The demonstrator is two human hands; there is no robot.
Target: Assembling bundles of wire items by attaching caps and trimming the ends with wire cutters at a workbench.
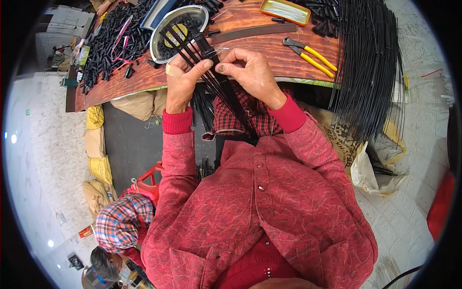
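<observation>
Both hands pinch a fan of thin black rods at the near edge of the wooden table.

The left hand (180,82) closes its fingers (198,67) around the black rods (211,77), thumb on top; the right hand (252,72) nips the same bundle with narrow fingertips. The rods slant down over the table (250,48) edge to the lap. Just beyond stands a metal bowl (161,33); yellow-handled pliers (310,53) lie right, near a hanging sheaf of black wires (370,72). Open floor lies left.
</observation>
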